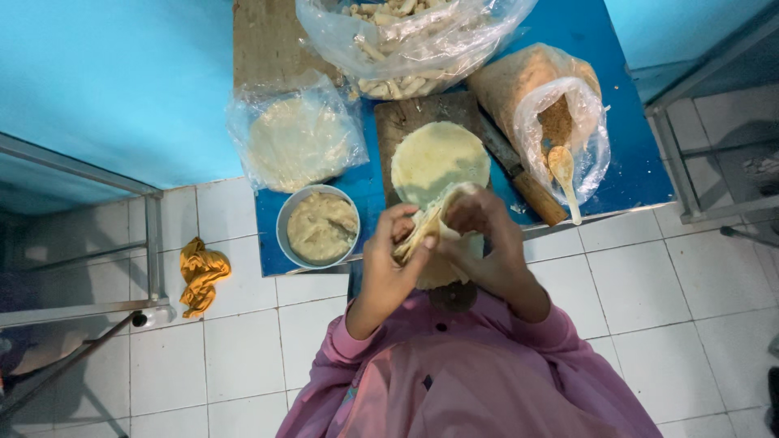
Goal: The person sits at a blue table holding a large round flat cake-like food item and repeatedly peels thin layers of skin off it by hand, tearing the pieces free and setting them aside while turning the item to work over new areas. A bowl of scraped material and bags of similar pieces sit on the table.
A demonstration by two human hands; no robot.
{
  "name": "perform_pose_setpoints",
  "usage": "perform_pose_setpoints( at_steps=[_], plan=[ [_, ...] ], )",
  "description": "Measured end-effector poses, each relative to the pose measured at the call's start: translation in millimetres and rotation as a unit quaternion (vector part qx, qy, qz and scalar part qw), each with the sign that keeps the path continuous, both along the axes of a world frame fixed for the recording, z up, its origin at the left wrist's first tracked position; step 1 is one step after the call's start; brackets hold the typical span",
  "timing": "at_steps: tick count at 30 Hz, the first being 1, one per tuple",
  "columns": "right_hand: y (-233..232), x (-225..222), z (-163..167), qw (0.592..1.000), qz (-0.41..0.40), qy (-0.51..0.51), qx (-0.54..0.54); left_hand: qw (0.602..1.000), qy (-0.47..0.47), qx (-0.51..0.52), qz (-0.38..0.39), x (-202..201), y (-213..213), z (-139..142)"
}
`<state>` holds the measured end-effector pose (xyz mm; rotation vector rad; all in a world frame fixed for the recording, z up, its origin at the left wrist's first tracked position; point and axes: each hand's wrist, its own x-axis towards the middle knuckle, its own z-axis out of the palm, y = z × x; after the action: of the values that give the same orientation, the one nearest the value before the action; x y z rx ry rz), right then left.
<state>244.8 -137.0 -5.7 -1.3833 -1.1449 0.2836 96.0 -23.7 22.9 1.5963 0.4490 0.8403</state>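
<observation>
Item: thin, pale, round dough wrapper [430,231], partly folded, held above the near edge of the blue counter [625,162] and in front of the person's chest. Its lower flap hangs down between the two hands.

Left hand [392,261]: fingers curled closed on the left side of the folded wrapper, thumb on top of the fold.

Right hand [487,243]: fingers curled closed on the right side of the same wrapper, covering part of it. Whether filling sits inside the fold cannot be told.

Person: pink long-sleeved garment [479,373], seen from above.

On the counter, just beyond the hands:
- dark wooden cutting board [398,122], carrying a flat round stack of pale dough sheets [440,158];
- wooden-handled knife [523,178], lying at the board's right edge, handle toward the person;
- round metal bowl of beige mashed filling [320,227], left of the hands at the counter's near edge;
- clear plastic bag of round pale wrappers [296,138], behind the bowl;
- large clear plastic bag of finished pale rolls [406,40], at the far side;
- clear plastic bag of brown crumbs [544,97], at the right, with a wooden spoon [564,174] resting at its open mouth.

Surroundings: white tiled floor [673,284]; crumpled orange cloth [200,274] on the floor, well to the left of the counter; metal frame rails at left and right; turquoise wall [114,81].
</observation>
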Motion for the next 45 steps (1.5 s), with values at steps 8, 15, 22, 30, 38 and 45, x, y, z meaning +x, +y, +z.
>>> perform_pose_setpoints(
  at_steps=[8, 15, 22, 30, 38, 45],
  plan=[
    [5, -8, -9, 0.993, -0.09, -0.073, 0.019, 0.992, 0.039, 0.113, 0.03, 1, 4, -9],
    [-7, 21, -7, 0.991, -0.077, 0.101, 0.046, 0.991, -0.042, -0.126, -0.003, -10, 6, -38],
    [-11, 32, -1, 0.967, -0.123, 0.214, 0.063, 0.933, -0.174, -0.314, 0.028, -18, 7, -49],
    [-24, 54, 13, 0.896, -0.077, 0.388, 0.202, 0.918, 0.059, 0.261, 0.294, -57, 3, -63],
    [-7, 78, 9, 0.948, -0.231, 0.058, 0.211, 0.88, -0.266, -0.279, 0.279, -69, 13, -24],
    [77, 59, -6, 0.878, -0.079, -0.466, -0.073, 0.875, -0.274, -0.287, 0.276, -69, 14, 3]
  ],
)
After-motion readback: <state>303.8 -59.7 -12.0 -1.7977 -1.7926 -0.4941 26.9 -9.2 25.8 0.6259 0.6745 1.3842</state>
